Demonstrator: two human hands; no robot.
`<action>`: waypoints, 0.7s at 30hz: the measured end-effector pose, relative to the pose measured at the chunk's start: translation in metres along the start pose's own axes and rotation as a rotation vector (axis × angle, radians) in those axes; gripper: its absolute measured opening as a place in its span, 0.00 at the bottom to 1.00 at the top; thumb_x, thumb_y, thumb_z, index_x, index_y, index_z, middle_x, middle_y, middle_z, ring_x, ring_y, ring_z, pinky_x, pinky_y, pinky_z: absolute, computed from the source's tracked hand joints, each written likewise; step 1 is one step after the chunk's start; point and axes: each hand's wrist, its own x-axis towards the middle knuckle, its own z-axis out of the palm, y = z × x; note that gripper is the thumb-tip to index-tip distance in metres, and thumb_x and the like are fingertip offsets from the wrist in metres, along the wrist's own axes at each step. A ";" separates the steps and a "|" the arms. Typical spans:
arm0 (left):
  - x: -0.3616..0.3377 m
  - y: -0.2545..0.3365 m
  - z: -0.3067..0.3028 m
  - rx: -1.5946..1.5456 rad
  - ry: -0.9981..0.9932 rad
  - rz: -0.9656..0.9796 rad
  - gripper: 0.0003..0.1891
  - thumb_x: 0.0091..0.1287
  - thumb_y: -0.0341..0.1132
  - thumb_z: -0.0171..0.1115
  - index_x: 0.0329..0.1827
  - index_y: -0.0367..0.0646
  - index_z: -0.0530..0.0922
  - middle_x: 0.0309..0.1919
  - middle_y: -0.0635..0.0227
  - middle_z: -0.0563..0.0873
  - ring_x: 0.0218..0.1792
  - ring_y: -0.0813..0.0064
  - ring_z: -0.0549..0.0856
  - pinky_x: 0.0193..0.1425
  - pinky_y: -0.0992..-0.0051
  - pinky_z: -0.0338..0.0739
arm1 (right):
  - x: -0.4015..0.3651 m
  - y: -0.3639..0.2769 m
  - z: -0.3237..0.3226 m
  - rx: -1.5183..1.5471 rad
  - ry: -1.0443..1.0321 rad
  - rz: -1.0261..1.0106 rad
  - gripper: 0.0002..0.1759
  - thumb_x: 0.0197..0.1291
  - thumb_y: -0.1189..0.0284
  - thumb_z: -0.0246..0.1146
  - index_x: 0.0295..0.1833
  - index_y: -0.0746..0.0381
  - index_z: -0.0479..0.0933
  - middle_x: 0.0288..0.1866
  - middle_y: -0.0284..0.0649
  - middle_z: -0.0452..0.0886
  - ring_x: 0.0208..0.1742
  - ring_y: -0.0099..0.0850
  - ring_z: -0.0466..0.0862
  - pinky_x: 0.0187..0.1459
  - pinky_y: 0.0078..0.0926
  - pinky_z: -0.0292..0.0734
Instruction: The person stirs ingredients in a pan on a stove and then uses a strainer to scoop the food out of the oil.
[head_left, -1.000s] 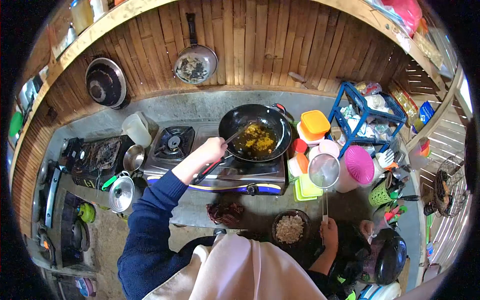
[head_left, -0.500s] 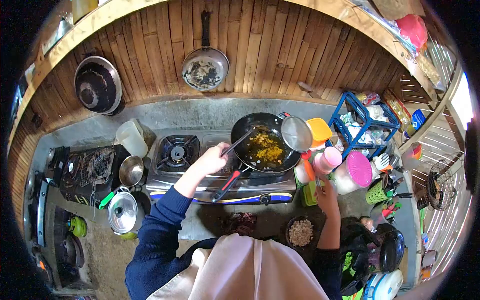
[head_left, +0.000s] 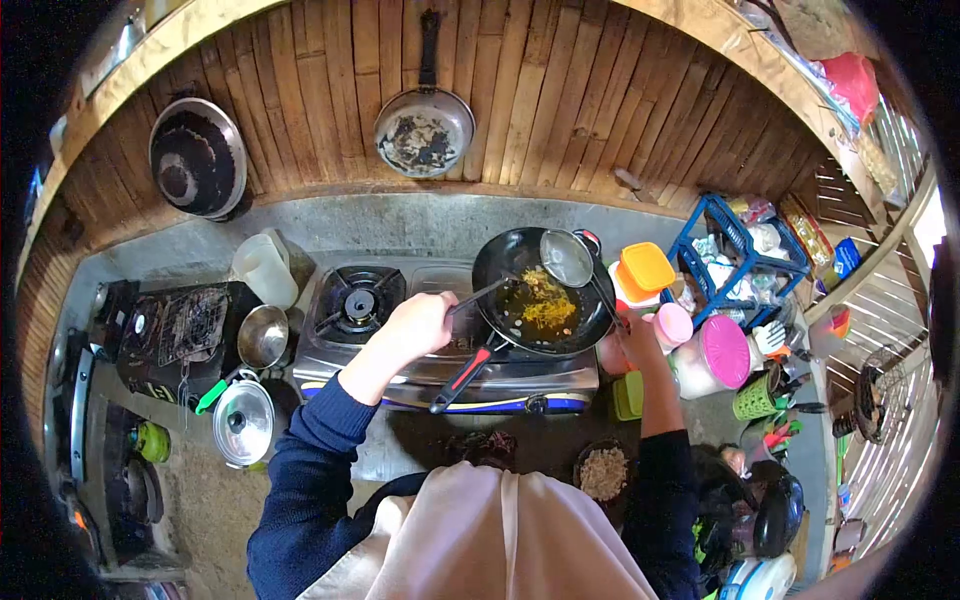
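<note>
My left hand (head_left: 425, 322) is closed around the dark handle of a spatula (head_left: 480, 292), whose far end reaches into a black wok (head_left: 497, 262). Yellow-orange bits of food (head_left: 548, 302) lie in oil at the wok's middle. In my right hand (head_left: 637, 345) is the handle of a round strainer (head_left: 567, 258), its bowl over the wok's upper right part. The wok rests on the right side of a gas stove (head_left: 400, 372), with its black-and-red handle (head_left: 463, 378) pointing toward me.
Left of the wok is a bare burner (head_left: 358, 306). Pink-lidded tubs (head_left: 722, 352), an orange-lidded container (head_left: 646, 268) and a blue rack (head_left: 740, 245) stand to the right. A lidded pot (head_left: 243, 422) sits left; a bowl of pale crumbly food (head_left: 603, 472) is near my body.
My right hand has risen toward the wok, and the strainer has shifted left over it. My left hand keeps the spatula in the wok. The view has moved slightly.
</note>
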 end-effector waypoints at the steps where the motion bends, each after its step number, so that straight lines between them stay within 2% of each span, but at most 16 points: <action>1: 0.000 0.005 -0.004 0.024 -0.032 -0.020 0.15 0.54 0.30 0.57 0.45 0.37 0.79 0.28 0.46 0.82 0.34 0.50 0.83 0.42 0.58 0.77 | 0.005 0.006 0.000 -0.005 -0.032 0.063 0.19 0.54 0.76 0.60 0.54 0.60 0.72 0.41 0.52 0.81 0.46 0.47 0.81 0.46 0.39 0.75; 2: 0.002 0.006 -0.004 0.030 -0.029 -0.025 0.15 0.54 0.30 0.57 0.45 0.37 0.79 0.28 0.46 0.82 0.34 0.50 0.83 0.42 0.58 0.77 | 0.009 0.013 0.000 0.000 -0.033 0.057 0.19 0.54 0.76 0.60 0.54 0.60 0.72 0.41 0.52 0.81 0.46 0.47 0.81 0.46 0.39 0.75; 4: 0.005 0.008 -0.003 0.056 -0.034 -0.017 0.15 0.53 0.30 0.57 0.44 0.37 0.80 0.29 0.46 0.83 0.35 0.50 0.83 0.43 0.58 0.77 | 0.014 0.021 -0.004 -0.053 0.085 -0.168 0.16 0.59 0.76 0.59 0.54 0.61 0.73 0.36 0.49 0.82 0.34 0.40 0.83 0.37 0.34 0.76; 5: 0.006 0.010 -0.003 0.059 -0.031 -0.022 0.15 0.53 0.30 0.57 0.44 0.37 0.80 0.29 0.46 0.83 0.35 0.50 0.83 0.43 0.58 0.77 | 0.017 0.025 -0.004 -0.062 0.158 -0.273 0.17 0.59 0.75 0.59 0.54 0.61 0.73 0.35 0.47 0.81 0.32 0.38 0.82 0.37 0.33 0.76; 6: 0.007 0.012 -0.003 0.059 -0.040 -0.029 0.15 0.53 0.30 0.57 0.44 0.38 0.80 0.29 0.46 0.83 0.35 0.50 0.83 0.43 0.58 0.78 | 0.018 0.023 -0.008 -0.059 0.156 -0.279 0.17 0.59 0.75 0.59 0.54 0.61 0.73 0.35 0.47 0.81 0.32 0.38 0.82 0.37 0.33 0.76; 8: 0.008 0.012 -0.001 0.061 -0.050 -0.043 0.15 0.53 0.30 0.57 0.44 0.38 0.80 0.29 0.47 0.83 0.35 0.50 0.83 0.43 0.58 0.78 | 0.020 0.020 -0.014 0.015 0.015 -0.132 0.16 0.58 0.75 0.60 0.54 0.60 0.74 0.34 0.44 0.81 0.31 0.34 0.82 0.37 0.31 0.77; 9: 0.009 0.011 0.001 0.070 -0.049 -0.042 0.15 0.53 0.30 0.57 0.44 0.39 0.80 0.29 0.47 0.83 0.35 0.50 0.83 0.43 0.58 0.78 | 0.021 0.017 -0.015 0.017 0.011 -0.135 0.16 0.58 0.75 0.60 0.54 0.60 0.74 0.34 0.44 0.81 0.31 0.34 0.82 0.37 0.31 0.77; 11: 0.011 0.010 0.004 0.078 -0.046 -0.046 0.15 0.52 0.30 0.57 0.44 0.39 0.80 0.30 0.48 0.83 0.35 0.50 0.83 0.43 0.58 0.78 | 0.025 0.011 -0.016 0.195 -0.130 0.010 0.14 0.56 0.78 0.59 0.50 0.65 0.74 0.28 0.42 0.79 0.24 0.30 0.79 0.25 0.28 0.74; 12: 0.011 0.011 0.003 0.080 -0.052 -0.053 0.15 0.53 0.30 0.57 0.44 0.39 0.80 0.30 0.48 0.83 0.35 0.50 0.83 0.43 0.58 0.78 | 0.030 0.016 -0.013 0.195 -0.135 0.007 0.14 0.56 0.78 0.59 0.50 0.65 0.74 0.28 0.42 0.79 0.24 0.30 0.79 0.25 0.28 0.74; 14: 0.010 0.013 0.004 0.080 -0.059 -0.068 0.15 0.53 0.30 0.57 0.44 0.40 0.81 0.30 0.48 0.83 0.35 0.50 0.84 0.43 0.58 0.78 | 0.038 0.024 -0.005 0.344 -0.290 0.036 0.15 0.57 0.78 0.59 0.51 0.64 0.74 0.21 0.37 0.76 0.17 0.24 0.75 0.17 0.23 0.69; 17: 0.009 0.012 0.006 0.067 -0.046 -0.065 0.15 0.52 0.30 0.57 0.44 0.40 0.81 0.30 0.48 0.83 0.35 0.51 0.84 0.43 0.58 0.78 | 0.030 0.001 -0.013 0.366 -0.387 0.124 0.14 0.58 0.76 0.59 0.51 0.64 0.74 0.18 0.34 0.73 0.14 0.21 0.72 0.15 0.21 0.66; 21: 0.006 0.014 0.004 0.071 -0.050 -0.068 0.16 0.52 0.30 0.57 0.44 0.40 0.81 0.31 0.48 0.83 0.36 0.51 0.83 0.44 0.59 0.78 | 0.025 0.000 -0.008 0.408 -0.454 0.071 0.14 0.59 0.74 0.58 0.51 0.65 0.74 0.18 0.33 0.73 0.14 0.20 0.71 0.15 0.19 0.65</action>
